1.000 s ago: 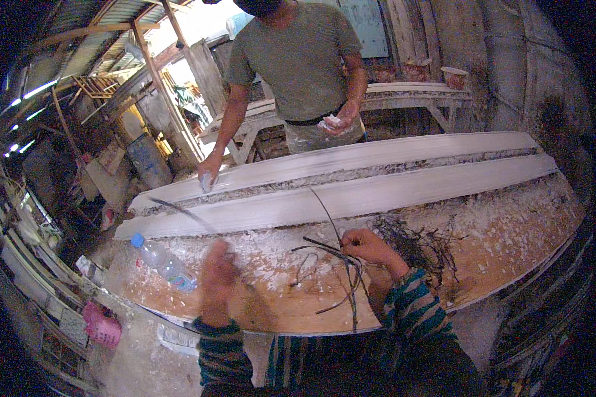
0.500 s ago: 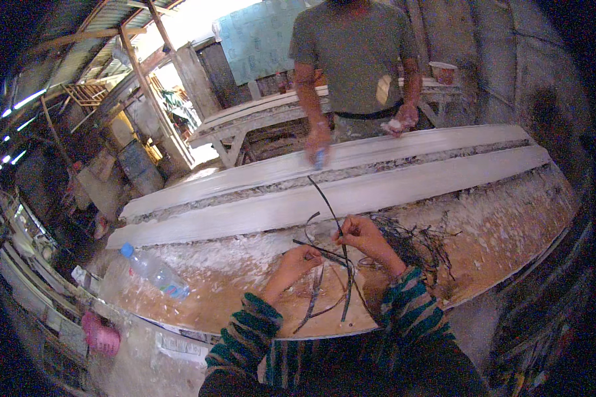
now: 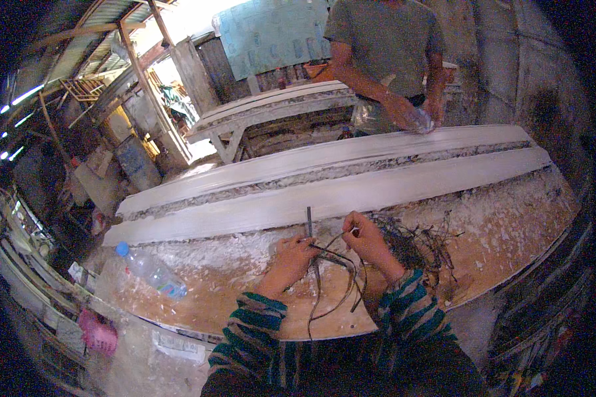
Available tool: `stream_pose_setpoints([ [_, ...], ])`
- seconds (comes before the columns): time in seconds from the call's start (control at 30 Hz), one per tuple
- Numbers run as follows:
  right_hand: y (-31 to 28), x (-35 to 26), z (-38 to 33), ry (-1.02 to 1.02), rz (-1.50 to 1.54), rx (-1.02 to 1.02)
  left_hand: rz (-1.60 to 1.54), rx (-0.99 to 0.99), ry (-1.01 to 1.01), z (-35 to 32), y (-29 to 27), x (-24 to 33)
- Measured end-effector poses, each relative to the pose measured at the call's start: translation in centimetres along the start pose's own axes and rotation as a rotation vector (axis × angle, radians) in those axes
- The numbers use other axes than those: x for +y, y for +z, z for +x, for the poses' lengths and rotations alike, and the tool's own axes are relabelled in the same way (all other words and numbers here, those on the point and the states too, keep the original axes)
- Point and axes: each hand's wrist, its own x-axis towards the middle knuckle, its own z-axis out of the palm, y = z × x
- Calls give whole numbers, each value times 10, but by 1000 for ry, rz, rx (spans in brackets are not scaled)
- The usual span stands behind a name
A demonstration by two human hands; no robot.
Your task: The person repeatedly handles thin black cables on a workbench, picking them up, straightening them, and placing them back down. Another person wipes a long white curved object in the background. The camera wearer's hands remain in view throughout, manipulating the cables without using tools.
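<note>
My left hand (image 3: 291, 263) is closed on several thin dark strips (image 3: 343, 258) above the near part of the worktable. One strip stands up past its fingers, and others hang down or loop to the right. My right hand (image 3: 367, 245) pinches the end of a thin strip, fingertips together, a short way from the left. Beside it on the right lies a tangled heap of similar dark strips (image 3: 424, 248). What the strips are made of I cannot tell.
Two long white-coated lengths (image 3: 377, 182) run across the worktable (image 3: 503, 228), which is spattered white. A clear bottle with a blue cap (image 3: 151, 271) lies at the left. Across the table stands a co-worker (image 3: 387, 53). A pink container (image 3: 98, 331) is at lower left.
My left hand has shifted slightly left and now gathers the strips, while my right pinches a thinner strip end. The long strip's top has dropped. The co-worker has moved right, hands brought together.
</note>
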Motion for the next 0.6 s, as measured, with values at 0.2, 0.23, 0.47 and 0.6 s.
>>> stream_pose_setpoints([
  [0.2, -2, -7, -3, 26, -71, -12, -177, -10, -70, -10, -21, -9],
  [0.23, -3, -8, -3, 37, -87, -29, -198, -22, -102, -11, -24, -8],
  [0.47, -2, -11, -4, -115, -196, 0, -479, 40, -165, -23, -43, -19],
  [0.6, -1, -11, -4, -45, -128, -34, -794, 157, -181, -9, -51, -10],
])
